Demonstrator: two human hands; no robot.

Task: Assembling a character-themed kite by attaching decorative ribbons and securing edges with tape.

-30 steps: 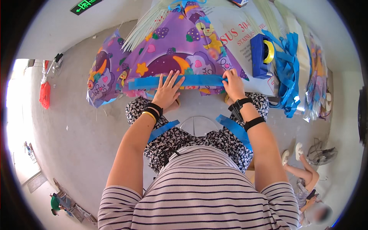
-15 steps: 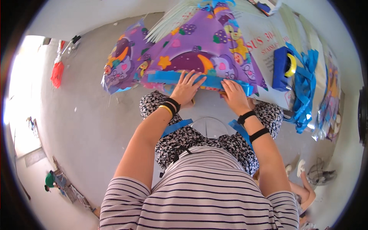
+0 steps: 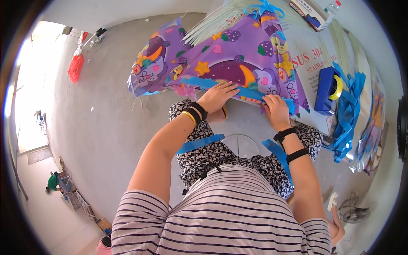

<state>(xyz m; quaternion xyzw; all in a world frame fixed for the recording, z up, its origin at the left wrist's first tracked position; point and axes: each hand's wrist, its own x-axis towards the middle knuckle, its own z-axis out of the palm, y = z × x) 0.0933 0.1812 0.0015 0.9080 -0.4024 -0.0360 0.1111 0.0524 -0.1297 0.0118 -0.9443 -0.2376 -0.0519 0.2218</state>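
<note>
A purple triangular sheet [image 3: 221, 53], kite-like and printed with cartoon animals, stars and moons, lies spread in front of me. A flat blue strip [image 3: 202, 82] runs along its near edge. My left hand [image 3: 215, 97] is on the strip near the middle, its fingers close together and folded over the edge. Farther right, my right hand [image 3: 277, 111] grips the same edge, fingers curled over the strip, with the thumb mostly hidden. At the far end of the sheet is a bow of blue ribbon [image 3: 267, 7].
To the right stand a blue tape dispenser [image 3: 325, 91] with yellow tape and a hanging bundle of blue strips [image 3: 349, 112]. Pale thin rods [image 3: 210, 26] lie behind the sheet. Blue strips [image 3: 199, 143] cross my thighs. A fan [image 3: 353, 209] stands lower right; a person in green [image 3: 53, 182] is far left.
The left hand's fingers, spread flat on the strip before, are now closer together and folded over the edge. The strip lies narrower along the sheet. The whole view has shifted slightly.
</note>
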